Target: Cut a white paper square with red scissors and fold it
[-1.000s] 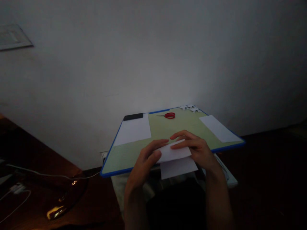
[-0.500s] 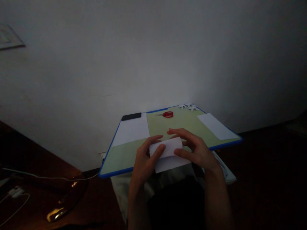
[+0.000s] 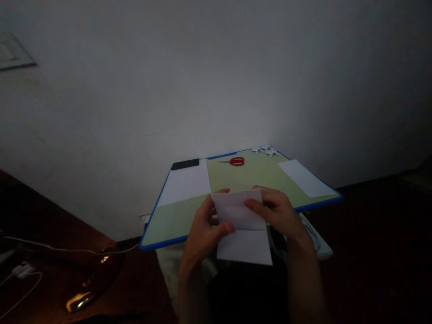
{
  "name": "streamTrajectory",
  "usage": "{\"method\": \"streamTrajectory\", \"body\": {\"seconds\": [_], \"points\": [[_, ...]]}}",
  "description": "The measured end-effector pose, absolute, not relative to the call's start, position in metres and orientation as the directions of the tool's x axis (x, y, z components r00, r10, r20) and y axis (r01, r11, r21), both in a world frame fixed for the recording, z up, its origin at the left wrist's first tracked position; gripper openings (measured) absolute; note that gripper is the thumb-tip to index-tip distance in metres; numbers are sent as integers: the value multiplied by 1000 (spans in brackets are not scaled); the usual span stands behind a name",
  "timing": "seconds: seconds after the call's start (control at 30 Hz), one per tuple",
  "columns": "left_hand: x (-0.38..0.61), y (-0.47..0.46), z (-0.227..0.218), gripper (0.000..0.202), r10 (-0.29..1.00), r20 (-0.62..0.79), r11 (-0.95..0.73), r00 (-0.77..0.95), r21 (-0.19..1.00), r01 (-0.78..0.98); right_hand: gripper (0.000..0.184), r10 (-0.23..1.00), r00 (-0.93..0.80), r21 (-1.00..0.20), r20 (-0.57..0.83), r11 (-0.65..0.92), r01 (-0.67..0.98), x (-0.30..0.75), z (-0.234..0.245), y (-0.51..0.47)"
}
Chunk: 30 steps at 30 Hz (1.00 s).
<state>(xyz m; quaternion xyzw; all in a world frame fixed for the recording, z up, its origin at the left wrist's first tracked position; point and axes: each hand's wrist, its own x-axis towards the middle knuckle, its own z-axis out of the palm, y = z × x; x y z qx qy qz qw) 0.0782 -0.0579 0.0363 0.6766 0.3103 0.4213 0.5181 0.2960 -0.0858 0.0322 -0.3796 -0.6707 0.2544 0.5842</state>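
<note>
Between my hands, above the near edge of a green board (image 3: 189,222), is a white sheet of paper (image 3: 245,245) with a crease running across its middle. My left hand (image 3: 205,229) grips its left side, thumb on the front near the crease and fingers mostly behind. On the upper right, my right hand (image 3: 278,209) pinches the paper with the thumb in front; its other fingers are partly hidden behind the sheet. The part above the crease tilts up, and the lower part hangs toward me.
Red-handled scissors (image 3: 236,161) lie at the board's far side. White paper cut-outs (image 3: 266,150) are heaped at the far right corner. A white strip of paper (image 3: 305,178) rests on the right; a dark flat object (image 3: 185,164) lies on a white sheet (image 3: 185,184) at left. The wall (image 3: 216,90) stands behind.
The paper, folded over before, is now opened out and shows its crease. My right hand's fingers have moved behind the sheet, and my left thumb has shifted lower.
</note>
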Motion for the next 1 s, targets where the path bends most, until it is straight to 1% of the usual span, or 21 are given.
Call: {"method": "streamTrajectory", "body": {"seconds": [0.03,0.07,0.1,0.17,0.27,0.37,0.43,0.5,0.6,0.7,0.8,0.9,1.0], "points": [[79,-58,35,99,854,215,-221,473,974,-43,30,810,5,-790,587,571,222,296,32,-86],[80,-59,34,98,857,201,-201,475,978,-50,32,814,32,-798,580,560,224,296,32,-86],[81,-59,33,91,866,201,-206,458,978,-39,32,821,52,-808,569,546,221,296,32,-87],[85,-58,31,69,889,225,-244,399,970,-3,26,840,70,-831,539,516,206,296,30,-87],[89,-56,31,39,902,256,-282,347,959,24,13,842,22,-831,539,528,178,295,28,-86],[91,-55,34,24,887,307,-341,344,939,42,4,789,-41,-775,613,610,162,294,29,-85],[91,-55,36,18,874,353,-393,334,918,59,4,749,-62,-737,659,660,145,294,30,-84],[90,-56,37,20,870,364,-406,334,911,65,5,728,-63,-719,683,685,120,293,30,-84],[90,-56,36,17,880,320,-367,352,927,76,6,723,-59,-714,689,690,116,292,30,-84],[90,-55,35,15,878,319,-368,356,927,78,15,712,-79,-698,698,700,151,291,28,-83],[89,-54,37,13,874,331,-359,356,933,14,26,669,-104,-651,736,741,166,292,27,-79],[89,-54,37,21,912,262,-249,315,965,-79,30,641,-105,-625,760,766,147,295,25,-78],[91,-54,36,34,960,148,-108,239,979,-173,27,685,-144,-676,715,729,107,298,23,-81]]}}
